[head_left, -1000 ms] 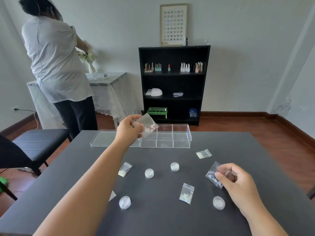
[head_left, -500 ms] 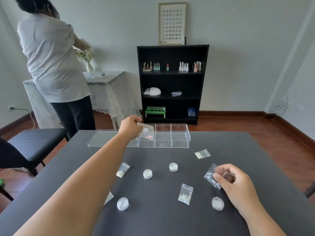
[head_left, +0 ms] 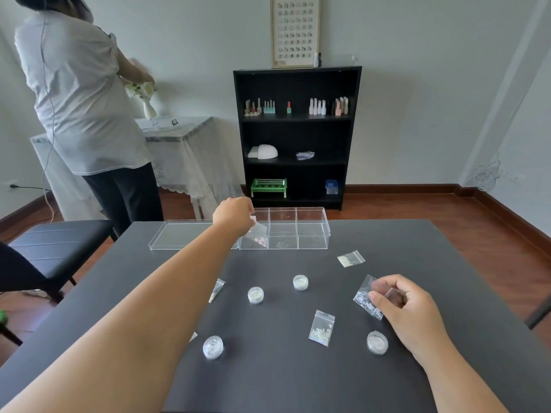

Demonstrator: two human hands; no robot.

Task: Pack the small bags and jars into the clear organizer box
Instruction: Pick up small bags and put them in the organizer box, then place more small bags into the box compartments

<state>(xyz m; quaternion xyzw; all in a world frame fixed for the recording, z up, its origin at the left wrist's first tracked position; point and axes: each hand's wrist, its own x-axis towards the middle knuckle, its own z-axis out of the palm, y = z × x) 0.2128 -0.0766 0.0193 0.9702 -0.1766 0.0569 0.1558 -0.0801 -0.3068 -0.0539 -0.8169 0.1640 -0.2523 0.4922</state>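
The clear organizer box (head_left: pixel 298 231) stands at the table's far edge, its flat lid (head_left: pixel 182 237) lying open to the left. My left hand (head_left: pixel 234 214) reaches over the box's left front compartment and pinches a small bag with red bits (head_left: pixel 258 236), which is lowered into that compartment. My right hand (head_left: pixel 399 305) holds a small bag of silver glitter (head_left: pixel 364 297) above the table at the right. Several small round jars (head_left: pixel 255 295) and small bags (head_left: pixel 322 327) lie loose on the dark table (head_left: pixel 298 380).
A person in a white shirt (head_left: pixel 80 93) stands at the back left by a cloth-covered side table (head_left: pixel 179 138). A black bookshelf (head_left: pixel 296 135) stands against the far wall. A black bench (head_left: pixel 50 242) sits left of the table.
My left hand has moved forward and down, bringing the bag with red bits from above the box into its left front compartment. My right hand has hardly moved.
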